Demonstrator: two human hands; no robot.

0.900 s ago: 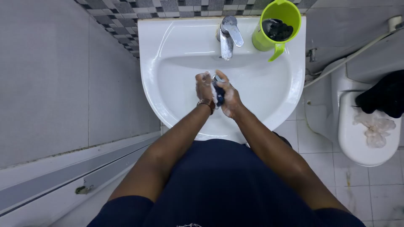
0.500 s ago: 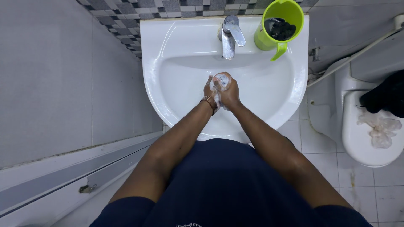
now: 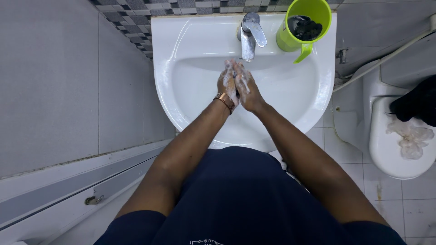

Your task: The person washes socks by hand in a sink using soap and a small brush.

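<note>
My left hand (image 3: 225, 81) and my right hand (image 3: 247, 88) are pressed palm to palm over the white sink (image 3: 181, 45), both covered in soap foam. Their fingertips reach just below the spout of the chrome tap (image 3: 249, 31). Only a dark sliver of a small dark cloth (image 3: 236, 93) shows between the palms; the rest is hidden. A brown watch (image 3: 225, 101) sits on my left wrist. I see no water running from the tap.
A green plastic jug (image 3: 288, 41) holding dark cloth (image 3: 305, 26) stands on the sink's back right corner. A white toilet (image 3: 390, 154) at the right carries a black cloth (image 3: 418, 102) and crumpled white plastic (image 3: 411, 138). A grey tiled wall fills the left side.
My hands went from rubbing the dark cloth at the basin's middle to flat palm-to-palm contact, and moved up toward the tap. The cloth is now almost hidden.
</note>
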